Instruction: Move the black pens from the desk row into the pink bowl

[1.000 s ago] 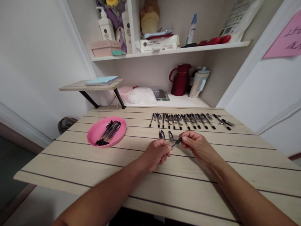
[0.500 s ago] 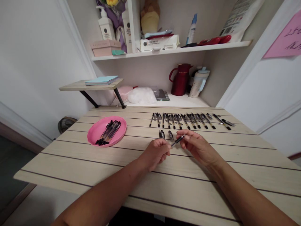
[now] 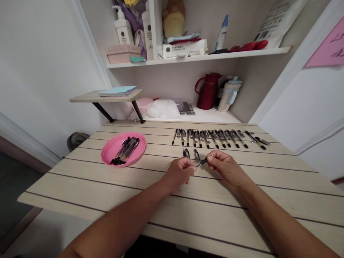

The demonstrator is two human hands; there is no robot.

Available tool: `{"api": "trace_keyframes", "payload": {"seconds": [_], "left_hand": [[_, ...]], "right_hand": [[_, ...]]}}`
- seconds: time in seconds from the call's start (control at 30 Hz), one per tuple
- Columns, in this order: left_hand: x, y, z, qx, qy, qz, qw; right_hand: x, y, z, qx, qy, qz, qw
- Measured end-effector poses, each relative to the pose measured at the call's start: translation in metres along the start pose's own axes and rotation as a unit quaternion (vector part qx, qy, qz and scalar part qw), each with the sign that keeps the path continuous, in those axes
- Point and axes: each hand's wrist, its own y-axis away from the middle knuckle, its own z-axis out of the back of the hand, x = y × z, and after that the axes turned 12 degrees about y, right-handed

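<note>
Between my two hands a black pen (image 3: 202, 162) is held at a slant above the table. My left hand (image 3: 179, 173) pinches its lower left end. The thumb and fingers of my right hand (image 3: 224, 167) close on the other end, beside the dark grip, and cover most of the tip. Just beyond the hands lie two dark pen caps (image 3: 196, 154), apart from each other. Farther back, several black pens (image 3: 217, 139) form a row, with caps and small parts among them.
At the left a pink dish (image 3: 105, 154) holds several black pens (image 3: 126, 150). A small raised stand (image 3: 88, 96) bears a stack of paper (image 3: 118, 90). Behind the table stand a red thermos jug (image 3: 206, 91) and a pale tumbler (image 3: 228, 95), under a loaded shelf (image 3: 209, 57).
My right fingers have closed over the pen's tip end, which showed bare before. The left hand keeps its grip. The whole view has shifted slightly.
</note>
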Motion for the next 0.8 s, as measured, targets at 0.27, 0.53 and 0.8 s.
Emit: {"api": "trace_keyframes", "payload": {"seconds": [0.27, 0.53, 0.8], "left_hand": [[-0.001, -0.006, 0.007, -0.044, 0.128, 0.022, 0.991], [-0.001, -0.013, 0.018, -0.071, 0.229, 0.024, 0.971], [0.000, -0.012, 0.019, -0.068, 0.234, 0.017, 0.970]], "right_hand": [[-0.005, -0.004, 0.000, -0.033, 0.011, 0.013, 0.999], [-0.002, -0.040, -0.005, -0.139, 0.504, 0.034, 0.852], [0.000, -0.058, -0.030, -0.121, 0.626, -0.036, 0.770]]}}
